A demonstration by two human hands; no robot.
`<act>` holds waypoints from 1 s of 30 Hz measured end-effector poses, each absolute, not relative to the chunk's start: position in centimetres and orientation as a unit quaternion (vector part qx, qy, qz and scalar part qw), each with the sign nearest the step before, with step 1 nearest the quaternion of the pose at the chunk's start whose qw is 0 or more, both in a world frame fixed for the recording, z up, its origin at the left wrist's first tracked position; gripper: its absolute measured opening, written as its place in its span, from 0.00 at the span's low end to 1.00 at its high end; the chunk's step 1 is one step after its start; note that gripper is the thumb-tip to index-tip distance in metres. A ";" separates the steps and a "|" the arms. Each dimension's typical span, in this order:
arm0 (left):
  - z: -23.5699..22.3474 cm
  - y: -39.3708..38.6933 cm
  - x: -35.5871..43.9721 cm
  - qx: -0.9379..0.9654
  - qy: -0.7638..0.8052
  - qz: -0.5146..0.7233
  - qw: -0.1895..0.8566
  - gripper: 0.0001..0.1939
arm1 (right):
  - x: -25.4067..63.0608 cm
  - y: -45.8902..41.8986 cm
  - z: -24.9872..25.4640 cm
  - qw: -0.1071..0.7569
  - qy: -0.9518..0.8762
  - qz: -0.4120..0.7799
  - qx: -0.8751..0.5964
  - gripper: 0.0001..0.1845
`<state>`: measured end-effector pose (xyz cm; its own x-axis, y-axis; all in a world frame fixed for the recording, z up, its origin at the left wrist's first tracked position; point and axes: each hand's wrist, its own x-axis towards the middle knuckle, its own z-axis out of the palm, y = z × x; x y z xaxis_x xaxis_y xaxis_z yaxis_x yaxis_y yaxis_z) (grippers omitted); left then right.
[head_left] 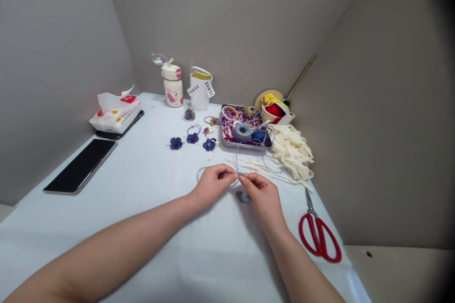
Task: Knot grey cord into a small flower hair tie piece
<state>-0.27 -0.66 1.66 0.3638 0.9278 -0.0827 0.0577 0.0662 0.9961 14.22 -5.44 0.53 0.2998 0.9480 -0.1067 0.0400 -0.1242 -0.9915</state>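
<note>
Over the table's middle, my left hand (213, 183) is closed in a pinch on a thin grey-blue cord (237, 156). Right beside it, my right hand (262, 197) pinches the same cord, so the fingertips of both hands nearly meet. A loop of the cord shows to the left of my left hand, and a strand runs up toward the tray. Just below the fingers is a small grey-blue piece (243, 197), partly covered by my right hand; its exact shape is blurred. Beyond my hands lie blue flower ornaments (192, 138) with red or pink centres.
A metal tray (245, 146) holds beads, a grey cord roll (242, 131) and blue yarn (259, 137). Cream yarn (293, 149) and red-handled scissors (320, 236) lie right. Left are a phone (81, 166) and tissues (115, 113); a bottle (173, 89) and white cup (200, 94) stand behind.
</note>
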 end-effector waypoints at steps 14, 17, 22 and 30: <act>0.7 0.0 -1.2 0.690 0.430 0.284 0.508 0.10 | 16.2 -5.2 1.5 0.398 -0.531 0.381 -0.644 0.13; 0.4 0.3 -1.3 0.708 0.435 0.259 0.493 0.10 | 16.2 -5.3 1.6 0.366 -0.555 0.365 -0.651 0.12; 0.7 0.4 -1.4 0.729 0.430 0.230 0.480 0.09 | 16.3 -5.3 1.9 0.310 -0.580 0.353 -0.666 0.11; 0.8 0.4 -1.5 0.764 0.404 0.216 0.454 0.10 | 16.4 -5.4 1.6 0.272 -0.605 0.335 -0.669 0.09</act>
